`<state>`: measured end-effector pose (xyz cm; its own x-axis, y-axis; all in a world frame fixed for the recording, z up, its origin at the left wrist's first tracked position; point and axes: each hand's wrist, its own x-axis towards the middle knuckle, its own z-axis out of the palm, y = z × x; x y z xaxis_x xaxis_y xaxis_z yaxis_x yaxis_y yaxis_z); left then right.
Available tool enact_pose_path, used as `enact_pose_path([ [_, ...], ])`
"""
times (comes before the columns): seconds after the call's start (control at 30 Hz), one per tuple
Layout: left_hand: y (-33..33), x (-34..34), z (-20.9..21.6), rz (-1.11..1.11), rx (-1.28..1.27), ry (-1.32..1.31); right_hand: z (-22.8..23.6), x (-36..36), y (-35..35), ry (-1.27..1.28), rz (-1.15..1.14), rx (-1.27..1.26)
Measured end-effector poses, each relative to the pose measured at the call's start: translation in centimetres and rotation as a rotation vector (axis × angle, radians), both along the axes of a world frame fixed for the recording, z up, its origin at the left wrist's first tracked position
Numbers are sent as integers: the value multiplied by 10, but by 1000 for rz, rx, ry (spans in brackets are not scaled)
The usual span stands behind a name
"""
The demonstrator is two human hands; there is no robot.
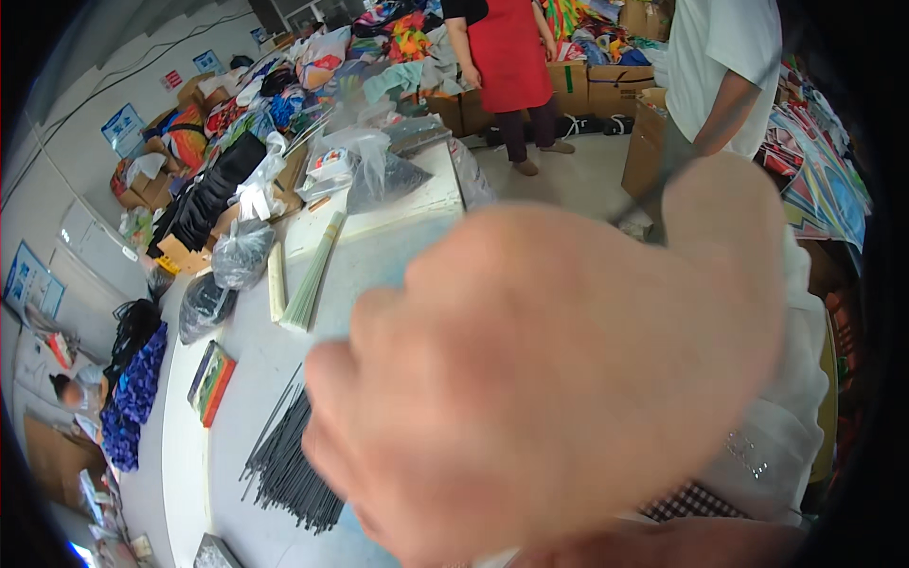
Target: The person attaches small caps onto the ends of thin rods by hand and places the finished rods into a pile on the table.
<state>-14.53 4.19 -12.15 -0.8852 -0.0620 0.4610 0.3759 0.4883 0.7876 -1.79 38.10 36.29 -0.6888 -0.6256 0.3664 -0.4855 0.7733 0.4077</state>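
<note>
Right hand, by the look of it, is right up close, blurred, blocking the middle of the view. Fingers appear curled in, thumb sticking up; palm side hidden, so can't tell whether it's closed on nothing or gripping something. No second hand that I can make out.

Just beyond its knuckles, on the worktop: thin black rods, a loose heap, ends uneven, part of it behind the hand. No rod is visibly joined to anything, so I'd put that lot down as unworked stock. Checked cloth and sheer white material lie at the right; can't tell if either is worked on.

Past the rods, a flat colourful box with a red edge. Next, pale sticks, gathered together and fanned at the near end, so look sorted but unused. Dark-filled plastic bag at the left, clear bag farther off, contents apparently left to go through.

No finished piece I can pick out; whatever sits behind the hand, can't judge. Work looks early, at a guess.

Far side: person in a red apron, person in a white shirt, heaped bright fabric, cartons.
</note>
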Motion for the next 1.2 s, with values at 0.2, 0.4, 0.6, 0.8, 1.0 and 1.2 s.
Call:
enact_pose_path([
  [0.2,70,37,156,-297,371,-398,-1,-58,-79,-173,211,234],
  [0.4,51,39,125,-277,178,-433,8,-31,-65,-312,357,507],
  [0.6,4,15,79,-229,3,-437,-74,-61,-52,-194,173,-45],
  [0.8,14,3,75,-186,-88,-445,-264,-113,4,-316,161,-576],
  [1.0,18,3,90,-124,-45,-491,-365,-113,29,-359,69,-746],
  [1.2,30,8,98,-102,-54,-444,-397,-115,54,-336,-130,-848],
])
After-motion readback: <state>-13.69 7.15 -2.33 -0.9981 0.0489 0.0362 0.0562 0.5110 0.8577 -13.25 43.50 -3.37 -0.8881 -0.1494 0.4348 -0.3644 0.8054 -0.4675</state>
